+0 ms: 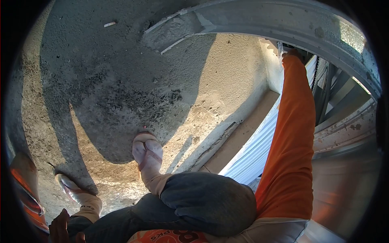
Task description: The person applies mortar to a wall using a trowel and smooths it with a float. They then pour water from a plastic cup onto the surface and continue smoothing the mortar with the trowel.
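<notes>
My right arm, in an orange sleeve, stretches up the right side of the view. At its end my right hand (292,53) reaches in under a grey metal beam (263,18), which the lens bends into a curve. A thin whitish strip (280,48) hangs beside the fingers. Shadow and the beam hide most of that hand, so its grip does not show. Low at the left edge, my left hand (60,229) is partly in view near my leg, its thumb apart from the fingers and nothing visible in it.
White ribbed sheeting (253,148) runs beside a concrete ledge (239,131). Metal frame parts (344,97) and a shiny panel (344,186) stand at right. My sandalled feet rest on rough concrete floor (121,89). A small white piece (110,24) lies farther off.
</notes>
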{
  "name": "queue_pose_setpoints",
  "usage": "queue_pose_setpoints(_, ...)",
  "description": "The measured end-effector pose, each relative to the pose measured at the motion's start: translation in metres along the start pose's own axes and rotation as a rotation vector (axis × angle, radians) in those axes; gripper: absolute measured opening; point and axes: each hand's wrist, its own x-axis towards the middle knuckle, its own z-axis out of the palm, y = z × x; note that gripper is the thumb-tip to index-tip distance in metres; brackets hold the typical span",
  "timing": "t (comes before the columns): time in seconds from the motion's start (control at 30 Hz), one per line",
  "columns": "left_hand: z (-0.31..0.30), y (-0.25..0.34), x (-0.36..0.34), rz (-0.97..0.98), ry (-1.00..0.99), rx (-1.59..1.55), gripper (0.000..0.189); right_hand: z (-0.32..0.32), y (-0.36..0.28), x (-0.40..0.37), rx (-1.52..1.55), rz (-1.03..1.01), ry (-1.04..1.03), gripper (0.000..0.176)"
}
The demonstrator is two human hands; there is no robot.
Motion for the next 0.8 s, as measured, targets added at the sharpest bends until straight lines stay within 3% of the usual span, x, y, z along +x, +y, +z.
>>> queue_pose_setpoints(0.13,-0.015,0.022,0.005,-0.063,0.009,0.003,0.039,0.032,-0.002,0.001,-0.162,0.006,-0.223,0.045)
queue_pose_setpoints(0.23,-0.026,0.031,-0.002,-0.121,-0.008,-0.089,0.039,0.047,-0.013,-0.042,-0.469,-0.384,-0.263,0.042)
queue_pose_setpoints(0.3,-0.028,0.030,-0.008,-0.120,-0.003,-0.092,0.040,0.016,-0.053,-0.118,0.191,0.116,-0.210,0.047)
queue_pose_setpoints(0.37,-0.026,0.028,-0.019,-0.118,0.014,-0.105,0.040,0.009,-0.075,-0.195,0.504,0.018,0.088,0.052)
queue_pose_setpoints(0.5,-0.017,0.022,-0.060,-0.084,0.078,-0.107,0.041,-0.013,-0.100,-0.342,0.996,-0.352,0.221,0.042)
queue_pose_setpoints(0.57,0.001,0.019,-0.073,0.036,0.237,-0.127,0.044,-0.037,-0.113,-0.420,1.211,-0.680,0.153,0.031)
queue_pose_setpoints(0.63,0.024,0.015,-0.081,0.080,0.345,-0.158,0.033,-0.076,-0.128,-0.489,1.357,-1.117,-0.123,0.022)
queue_pose_setpoints(0.73,0.044,-0.008,-0.102,0.239,0.431,-0.146,0.041,-0.165,-0.161,-0.583,1.058,-1.663,-0.023,0.017)
queue_pose_setpoints(0.8,0.055,-0.021,-0.123,0.302,0.599,-0.129,0.039,-0.217,-0.189,-0.643,0.893,-1.873,0.220,0.017)
